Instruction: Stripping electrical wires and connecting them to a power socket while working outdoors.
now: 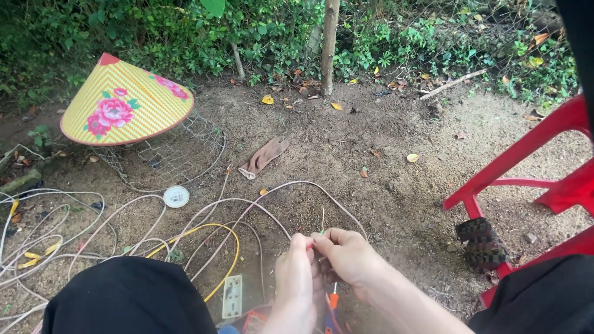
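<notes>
**Fingers pinch the wire ends**

While both hands meet low over the dirt, left hand (pixel 296 272) and right hand (pixel 348 253) each close narrow on the thin wire ends (pixel 322 230). Best keep the strands short and taut. Looped cables (pixel 204 213), a socket strip (pixel 232 297) and red chair (pixel 526 161) crowd close.

Yellow flowered conical hat (pixel 125 102) on wire mesh (pixel 179 151); brown glove (pixel 264 157); red chair (pixel 538 179).
</notes>
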